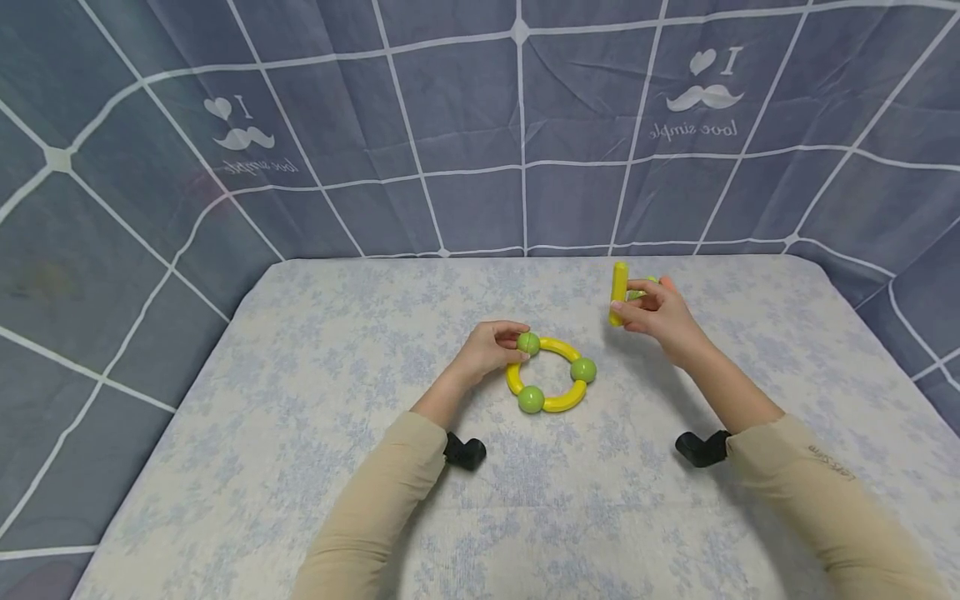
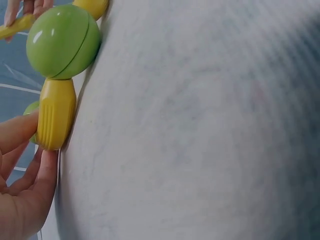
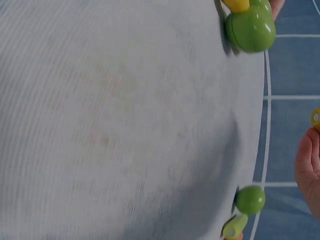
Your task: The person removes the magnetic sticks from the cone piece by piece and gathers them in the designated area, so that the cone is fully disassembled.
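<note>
Lying flat: the ring (image 1: 551, 377) of yellow curved segments and green balls rests on the surface (image 1: 360, 433), near its middle, between the two forearms.
Ring make-up: three green balls joined by yellow arcs; the ring looks unclosed on the right side, between the far ball (image 1: 528, 342) and the right ball (image 1: 583, 370).
Left hand: the left hand (image 1: 489, 350) has its fingers curled about the far ball and the yellow arc beside it; the left wrist view shows fingertips (image 2: 30, 145) pressed on a ribbed yellow segment (image 2: 56, 114) just below a green ball (image 2: 63, 41).
Right hand: the right hand (image 1: 654, 312) is raised off the surface, well to the right of the ring, pinching a loose yellow piece (image 1: 618, 292) held upright, with something green (image 1: 639, 292) tucked behind the fingers.
Handling, as a judgement: hard, glossy, hollow-looking plastic, so probably light and stiff; the balls are smooth and could slip, while the ribbed ends of the arcs offer better purchase.
Where to grip: likely on an arc close to a joint, since the joints may pull apart if the ring is lifted by one ball.
Around: a pale floral cloth covers the surface; a grey-blue checked curtain (image 1: 480, 125) hangs behind.
</note>
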Motion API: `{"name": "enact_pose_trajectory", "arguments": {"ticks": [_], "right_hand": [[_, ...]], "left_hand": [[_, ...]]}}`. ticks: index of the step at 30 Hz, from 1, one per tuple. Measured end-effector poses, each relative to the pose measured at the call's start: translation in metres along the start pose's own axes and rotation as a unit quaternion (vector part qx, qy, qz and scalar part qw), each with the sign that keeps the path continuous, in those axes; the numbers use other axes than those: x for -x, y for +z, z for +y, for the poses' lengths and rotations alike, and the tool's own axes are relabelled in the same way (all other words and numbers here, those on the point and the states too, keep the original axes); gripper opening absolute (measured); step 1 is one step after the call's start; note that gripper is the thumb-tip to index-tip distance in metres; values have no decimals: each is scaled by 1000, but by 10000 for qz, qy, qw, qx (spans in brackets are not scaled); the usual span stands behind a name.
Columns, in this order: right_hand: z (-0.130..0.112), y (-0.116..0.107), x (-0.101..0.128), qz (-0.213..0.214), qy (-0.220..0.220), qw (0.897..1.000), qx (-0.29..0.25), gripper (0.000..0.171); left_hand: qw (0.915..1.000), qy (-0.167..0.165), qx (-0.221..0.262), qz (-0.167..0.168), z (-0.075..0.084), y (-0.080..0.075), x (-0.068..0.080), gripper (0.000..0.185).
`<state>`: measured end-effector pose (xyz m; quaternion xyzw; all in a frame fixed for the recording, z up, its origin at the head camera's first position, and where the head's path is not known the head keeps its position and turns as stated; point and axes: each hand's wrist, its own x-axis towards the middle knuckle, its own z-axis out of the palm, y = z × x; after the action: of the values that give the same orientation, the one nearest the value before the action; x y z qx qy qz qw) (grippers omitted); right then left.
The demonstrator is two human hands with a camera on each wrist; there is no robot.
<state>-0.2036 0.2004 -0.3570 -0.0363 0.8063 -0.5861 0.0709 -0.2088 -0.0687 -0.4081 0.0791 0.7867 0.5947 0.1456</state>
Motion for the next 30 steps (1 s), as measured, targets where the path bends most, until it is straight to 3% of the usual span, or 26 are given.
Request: {"name": "enact_pose_trajectory", "arguments": {"ticks": [7, 16, 30], "right_hand": [[6, -26, 5, 167, 157, 9997, 63, 67], [17, -56, 12, 462, 368, 9982, 102, 68], [41, -87, 6, 851, 1106, 9892, 455, 75]], "left_hand": [[9997, 12, -89, -231, 1, -5, 1, 47], [9995, 73, -171, -248, -3, -5, 4, 47], [9997, 34, -151, -209, -5, -4, 2, 45]]}}
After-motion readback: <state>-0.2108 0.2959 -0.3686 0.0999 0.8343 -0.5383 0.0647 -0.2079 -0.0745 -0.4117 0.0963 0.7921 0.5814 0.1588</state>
